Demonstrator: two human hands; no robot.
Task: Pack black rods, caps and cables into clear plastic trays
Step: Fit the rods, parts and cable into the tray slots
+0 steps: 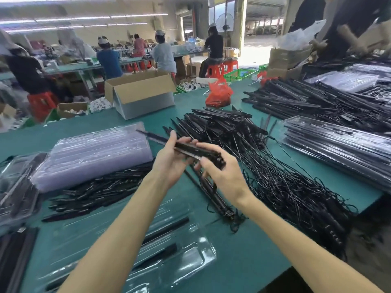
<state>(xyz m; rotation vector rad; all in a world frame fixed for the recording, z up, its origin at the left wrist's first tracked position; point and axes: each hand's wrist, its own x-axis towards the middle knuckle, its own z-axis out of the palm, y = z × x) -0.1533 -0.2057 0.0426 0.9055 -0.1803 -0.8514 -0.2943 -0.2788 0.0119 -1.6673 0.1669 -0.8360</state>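
Left hand (169,163), right hand (220,176) gripping glossy black rod (190,147)

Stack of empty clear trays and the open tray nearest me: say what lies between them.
In the head view, a loose pile of short black rods lies between the stack of clear trays and the open tray.

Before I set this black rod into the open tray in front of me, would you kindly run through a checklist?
1. Left hand and right hand both grip the black rod: ok.
2. Open clear tray lies below the hands: ok.
3. Free slot in that tray: cannot tell, arms and glare hide it.
4. Rod free of the cable pile: cannot tell.
5. Stack of empty trays at the left: ok.
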